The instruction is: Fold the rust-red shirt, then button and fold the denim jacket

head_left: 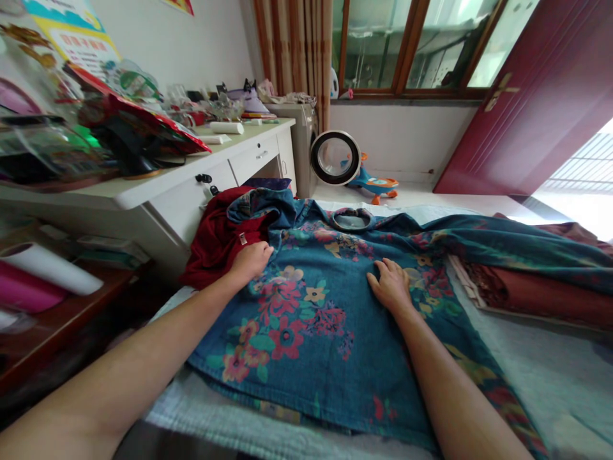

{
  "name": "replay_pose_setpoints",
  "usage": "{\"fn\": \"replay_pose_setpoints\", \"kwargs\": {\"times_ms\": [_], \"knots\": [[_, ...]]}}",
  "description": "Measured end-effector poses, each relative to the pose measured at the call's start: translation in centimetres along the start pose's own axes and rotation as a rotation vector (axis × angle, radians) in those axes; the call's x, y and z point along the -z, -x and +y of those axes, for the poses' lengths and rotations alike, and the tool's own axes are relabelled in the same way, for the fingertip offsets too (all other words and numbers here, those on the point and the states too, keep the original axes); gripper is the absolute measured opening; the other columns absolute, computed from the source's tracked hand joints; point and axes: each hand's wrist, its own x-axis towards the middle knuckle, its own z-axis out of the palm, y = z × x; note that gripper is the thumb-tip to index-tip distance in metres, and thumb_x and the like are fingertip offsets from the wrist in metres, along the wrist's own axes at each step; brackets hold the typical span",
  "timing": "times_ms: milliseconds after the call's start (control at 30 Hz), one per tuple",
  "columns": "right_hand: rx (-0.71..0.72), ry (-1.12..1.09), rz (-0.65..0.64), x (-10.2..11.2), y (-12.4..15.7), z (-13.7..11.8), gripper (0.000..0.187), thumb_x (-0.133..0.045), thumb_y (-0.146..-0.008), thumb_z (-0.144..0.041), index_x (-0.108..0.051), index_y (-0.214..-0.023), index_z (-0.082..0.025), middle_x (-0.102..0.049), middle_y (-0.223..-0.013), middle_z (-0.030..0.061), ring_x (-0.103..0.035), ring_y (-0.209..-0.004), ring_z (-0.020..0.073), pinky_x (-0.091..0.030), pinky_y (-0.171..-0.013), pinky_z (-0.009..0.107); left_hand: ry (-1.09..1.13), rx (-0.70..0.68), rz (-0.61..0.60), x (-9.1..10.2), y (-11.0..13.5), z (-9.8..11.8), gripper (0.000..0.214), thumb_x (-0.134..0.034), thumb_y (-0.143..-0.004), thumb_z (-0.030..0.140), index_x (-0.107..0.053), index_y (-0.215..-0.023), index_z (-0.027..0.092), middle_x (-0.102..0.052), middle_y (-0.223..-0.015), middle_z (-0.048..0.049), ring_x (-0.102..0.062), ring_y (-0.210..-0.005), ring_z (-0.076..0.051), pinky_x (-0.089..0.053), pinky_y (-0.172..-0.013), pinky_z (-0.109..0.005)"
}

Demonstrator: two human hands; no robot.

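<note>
Left hand [253,260] curled, apparently pinching side of blue floral garment [330,300]; right hand [391,284] spread atop, gripping nothing, presumably steadying it.

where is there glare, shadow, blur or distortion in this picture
In the head view, glare washes out the doorway at right; the door leans, likely from wide-angle distortion; deep shadow sits under the desk; the print on the shirt reads clearly, while the jar at far left looks smeared.
</note>
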Motion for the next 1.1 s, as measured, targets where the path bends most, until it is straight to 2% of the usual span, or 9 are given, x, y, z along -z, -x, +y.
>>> {"fn": "replay_pose_setpoints", "kwargs": {"times_ms": [167,300,500,667,800,867,967,1033,1100], "knots": [[0.006,-0.002,0.015,-0.1,0.0,0.0,0.048,-0.044,-0.092,-0.044,-0.057,-0.129,-0.017,-0.049,-0.142,0.0158,-0.041,-0.131,0.0312,-0.027,-0.108,0.048,0.152,0.147,-0.025,0.1,-3.1,-0.5,0.019,-0.069,-0.071,0.034,-0.072,-0.084,0.020,-0.074,-0.079,-0.0023,-0.066,-0.073,-0.018,-0.045,-0.065,-0.024],[0.004,-0.005,0.011,0.0,0.0,0.1,0.048,-0.045,-0.092,-0.045,-0.058,-0.129,-0.017,-0.049,-0.142,0.0152,-0.041,-0.131,0.0309,-0.027,-0.108,0.047,0.140,0.164,-0.052,0.4,-3.4,-0.1,0.021,-0.070,-0.065,0.023,-0.074,-0.086,0.021,-0.074,-0.077,-0.0017,-0.067,-0.071,-0.019,-0.046,-0.066,-0.025],[0.006,-0.016,0.010,0.2,0.1,0.0,0.048,-0.045,-0.092,-0.044,-0.058,-0.129,-0.016,-0.050,-0.142,0.0152,-0.041,-0.131,0.0311,-0.027,-0.108,0.048,-0.145,0.051,0.120,0.9,-2.1,-0.7,0.031,-0.052,-0.081,0.021,-0.068,-0.108,0.023,-0.073,-0.103,-0.0121,-0.068,-0.095,-0.028,-0.049,-0.077,-0.033],[0.015,-0.025,0.030,0.0,0.2,0.1,0.046,-0.046,-0.091,-0.043,-0.058,-0.127,-0.017,-0.051,-0.141,0.0150,-0.042,-0.129,0.0303,-0.028,-0.107,0.047,-0.302,-0.009,-0.067,-0.4,-1.8,-1.5,0.033,-0.044,-0.086,0.018,-0.064,-0.112,0.022,-0.072,-0.104,-0.0155,-0.068,-0.095,-0.028,-0.050,-0.079,-0.037],[0.022,-0.048,0.066,-0.1,0.1,0.3,0.035,-0.049,-0.091,-0.039,-0.062,-0.117,-0.019,-0.056,-0.133,0.0129,-0.046,-0.123,0.0288,-0.030,-0.104,0.044,-0.291,0.005,-0.064,0.3,-2.5,-1.5,0.030,-0.045,-0.085,0.019,-0.067,-0.104,0.021,-0.071,-0.103,-0.0155,-0.068,-0.093,-0.029,-0.049,-0.077,-0.037],[0.024,-0.061,0.072,-0.1,0.0,0.3,0.024,-0.051,-0.090,-0.034,-0.064,-0.105,-0.021,-0.060,-0.124,0.0102,-0.050,-0.116,0.0271,-0.032,-0.100,0.042,-0.302,-0.064,0.050,1.0,-3.1,-1.3,0.032,-0.041,-0.087,0.018,-0.067,-0.106,0.020,-0.069,-0.106,-0.0164,-0.065,-0.098,-0.031,-0.048,-0.080,-0.039],[0.030,-0.058,0.066,0.0,-0.1,0.3,0.015,-0.052,-0.089,-0.028,-0.064,-0.095,-0.022,-0.061,-0.115,0.0081,-0.052,-0.106,0.0253,-0.034,-0.094,0.039,-0.352,-0.321,0.242,1.8,-4.4,-1.8,0.035,-0.036,-0.090,0.017,-0.066,-0.109,0.018,-0.066,-0.111,-0.0163,-0.056,-0.114,-0.031,-0.041,-0.095,-0.045],[0.034,-0.051,0.067,0.0,-0.2,0.2,0.013,-0.052,-0.089,-0.026,-0.063,-0.093,-0.021,-0.061,-0.112,0.0082,-0.052,-0.104,0.0248,-0.034,-0.092,0.038,-0.392,-0.489,0.236,1.7,-5.4,-2.9,0.032,-0.042,-0.089,0.020,-0.065,-0.111,0.019,-0.062,-0.121,-0.0147,-0.048,-0.124,-0.030,-0.031,-0.107,-0.048],[0.033,-0.044,0.064,0.1,-0.2,0.2,0.012,-0.052,-0.089,-0.025,-0.062,-0.093,-0.021,-0.061,-0.111,0.0086,-0.052,-0.102,0.0245,-0.033,-0.092,0.038,-0.429,-0.562,0.156,1.2,-6.2,-4.6,0.034,-0.051,-0.085,0.023,-0.063,-0.117,0.021,-0.057,-0.134,-0.0134,-0.041,-0.132,-0.030,-0.020,-0.113,-0.050]]}}
